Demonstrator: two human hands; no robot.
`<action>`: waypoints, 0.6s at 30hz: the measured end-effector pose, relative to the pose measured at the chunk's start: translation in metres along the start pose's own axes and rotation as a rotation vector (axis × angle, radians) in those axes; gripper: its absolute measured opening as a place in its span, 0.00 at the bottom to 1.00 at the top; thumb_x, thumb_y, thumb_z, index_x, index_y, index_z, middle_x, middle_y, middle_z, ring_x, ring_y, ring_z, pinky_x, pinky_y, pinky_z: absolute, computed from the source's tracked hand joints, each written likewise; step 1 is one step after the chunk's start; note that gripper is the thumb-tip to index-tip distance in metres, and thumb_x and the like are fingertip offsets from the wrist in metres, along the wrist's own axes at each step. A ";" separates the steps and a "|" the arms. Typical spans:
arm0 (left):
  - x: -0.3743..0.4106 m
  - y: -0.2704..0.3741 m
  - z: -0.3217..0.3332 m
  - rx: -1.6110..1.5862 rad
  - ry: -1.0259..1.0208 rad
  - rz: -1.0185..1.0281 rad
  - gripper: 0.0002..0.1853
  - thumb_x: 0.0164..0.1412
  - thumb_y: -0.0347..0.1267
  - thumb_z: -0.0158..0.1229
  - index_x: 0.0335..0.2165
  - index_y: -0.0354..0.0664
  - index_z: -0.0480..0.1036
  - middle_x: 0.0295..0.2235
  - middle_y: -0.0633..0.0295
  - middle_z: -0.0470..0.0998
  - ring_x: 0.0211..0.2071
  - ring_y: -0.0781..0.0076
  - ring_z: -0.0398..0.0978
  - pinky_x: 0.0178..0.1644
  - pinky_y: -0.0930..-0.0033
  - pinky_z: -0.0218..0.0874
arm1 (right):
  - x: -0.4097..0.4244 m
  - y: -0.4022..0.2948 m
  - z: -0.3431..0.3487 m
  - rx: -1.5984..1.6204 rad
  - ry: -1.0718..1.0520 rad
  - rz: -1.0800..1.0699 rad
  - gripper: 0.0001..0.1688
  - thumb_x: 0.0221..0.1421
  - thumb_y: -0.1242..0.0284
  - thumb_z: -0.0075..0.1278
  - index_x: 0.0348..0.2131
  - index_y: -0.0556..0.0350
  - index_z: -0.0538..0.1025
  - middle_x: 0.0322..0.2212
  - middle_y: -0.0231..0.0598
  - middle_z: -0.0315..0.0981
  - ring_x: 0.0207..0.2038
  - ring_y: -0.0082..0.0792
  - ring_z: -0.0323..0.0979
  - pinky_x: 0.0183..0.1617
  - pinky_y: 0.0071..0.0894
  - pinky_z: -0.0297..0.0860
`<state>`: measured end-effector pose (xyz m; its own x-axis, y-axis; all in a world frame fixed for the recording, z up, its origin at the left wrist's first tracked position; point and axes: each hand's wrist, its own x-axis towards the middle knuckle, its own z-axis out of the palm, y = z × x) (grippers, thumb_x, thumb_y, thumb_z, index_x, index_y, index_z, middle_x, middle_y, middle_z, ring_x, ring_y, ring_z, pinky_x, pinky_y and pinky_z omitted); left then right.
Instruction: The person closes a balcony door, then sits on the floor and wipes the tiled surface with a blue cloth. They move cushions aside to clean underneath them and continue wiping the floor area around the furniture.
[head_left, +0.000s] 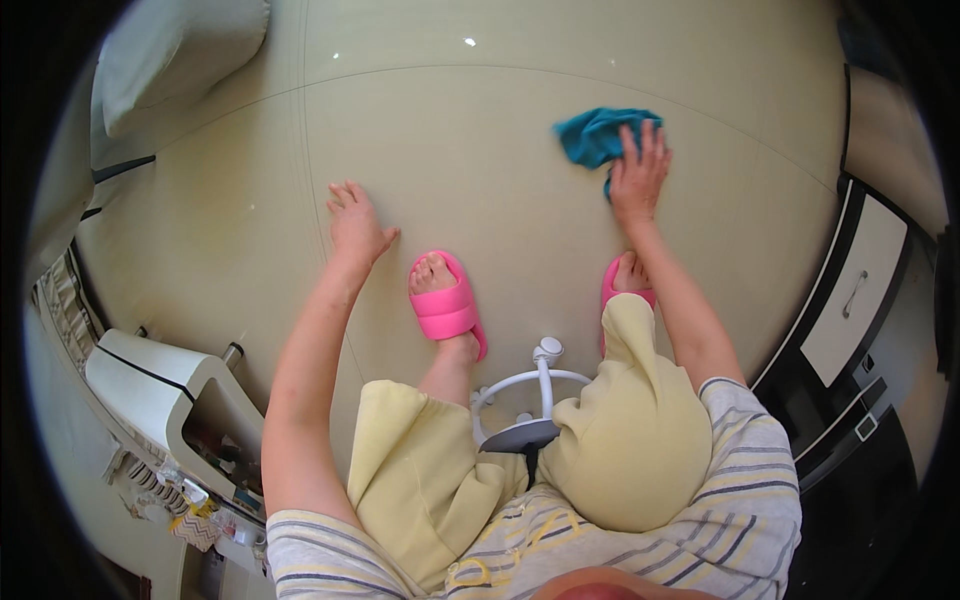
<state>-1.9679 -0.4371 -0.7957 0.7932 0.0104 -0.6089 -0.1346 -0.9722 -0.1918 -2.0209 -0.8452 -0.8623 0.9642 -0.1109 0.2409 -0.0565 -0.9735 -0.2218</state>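
Note:
A crumpled teal cloth (600, 135) lies against the glossy beige tile floor (480, 187) at the upper right. My right hand (641, 176) is on its right part, palm down with the fingers over the fabric, slightly blurred. Under the palm, the grip of the fingertips is partly hidden. My left hand (358, 221) holds nothing; its fingers are spread above or on the floor, and whether it touches the tiles I cannot tell. Pink slippers are on my feet, the left slipper (444, 306) close to my left hand and the right slipper (611, 289) partly behind my right forearm.
Beneath me is a stool with a white wheeled base (547, 375). A black and white drawer cabinet (855, 285) runs along the right. At the left are a pale covered seat (180, 60) and a white open-fronted unit (150, 382) with several small items beside it.

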 end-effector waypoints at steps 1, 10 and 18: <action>0.001 0.004 -0.002 -0.010 -0.003 0.015 0.61 0.38 0.48 0.71 0.57 0.23 0.43 0.57 0.27 0.50 0.56 0.33 0.58 0.55 0.58 0.61 | 0.014 0.012 0.009 -0.042 0.126 0.183 0.29 0.52 0.70 0.48 0.55 0.42 0.65 0.61 0.45 0.48 0.63 0.54 0.44 0.63 0.63 0.43; 0.003 0.002 -0.002 -0.001 -0.009 0.010 0.60 0.38 0.48 0.71 0.57 0.22 0.45 0.56 0.26 0.51 0.54 0.32 0.61 0.51 0.58 0.65 | 0.155 -0.102 0.081 0.051 0.058 0.005 0.31 0.53 0.62 0.47 0.57 0.38 0.63 0.61 0.44 0.47 0.64 0.53 0.40 0.63 0.64 0.40; 0.002 0.001 0.003 0.004 0.032 0.025 0.60 0.37 0.48 0.71 0.57 0.22 0.46 0.55 0.26 0.53 0.54 0.33 0.60 0.54 0.56 0.61 | 0.058 -0.180 0.048 0.469 -0.329 -0.829 0.25 0.44 0.76 0.50 0.46 0.40 0.73 0.59 0.33 0.54 0.64 0.41 0.46 0.64 0.58 0.45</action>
<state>-1.9679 -0.4377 -0.7993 0.8084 -0.0216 -0.5883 -0.1572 -0.9710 -0.1803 -1.9420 -0.6664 -0.8536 0.6809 0.6951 0.2307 0.7037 -0.5335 -0.4693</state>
